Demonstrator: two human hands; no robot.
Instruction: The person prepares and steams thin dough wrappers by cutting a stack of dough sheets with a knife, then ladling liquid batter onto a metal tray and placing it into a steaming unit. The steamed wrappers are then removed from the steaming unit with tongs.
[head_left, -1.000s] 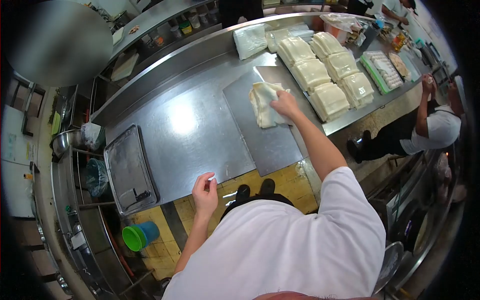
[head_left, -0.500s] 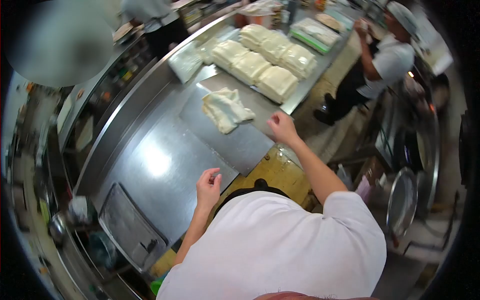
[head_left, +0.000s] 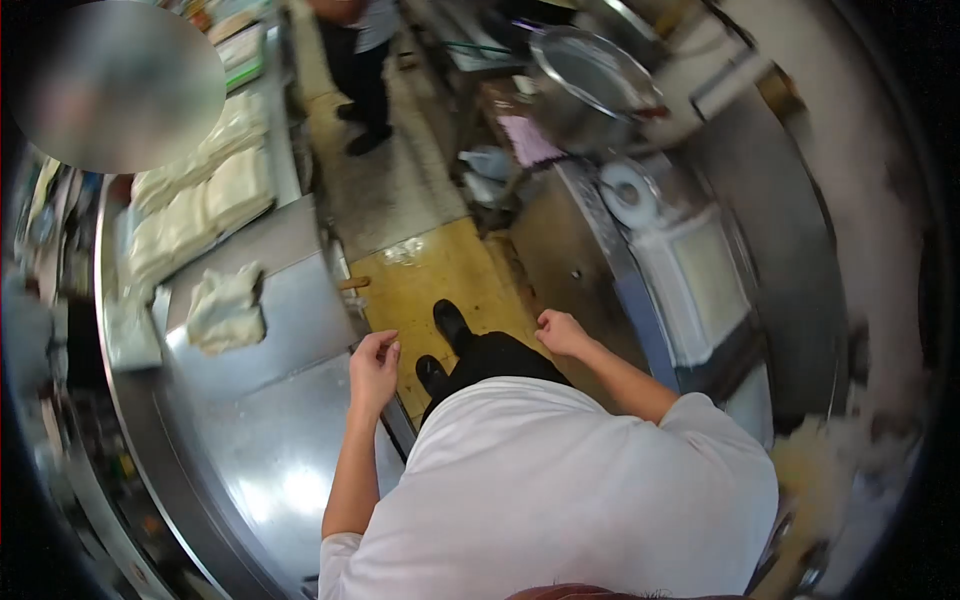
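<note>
My left hand hovers by the near edge of the steel counter, its fingers loosely bent and holding nothing. On the other side of my body, my right hand hangs in the air above the floor, fingers curled in, with nothing visible in it. A crumpled off-white cloth lies on the counter, ahead and left of my left hand. Behind it, cream-coloured stacked slabs fill a tray. Neither hand touches any of these.
A yellow floor mat lies underfoot. To the right stands a steel-sided unit with a white-framed tray, a white roll and a large metal pot. A co-worker stands in the aisle ahead.
My view and body have turned right, so the counter, cloth and slabs now lie to my left. My right hand has moved from over the counter to beside the steel unit.
</note>
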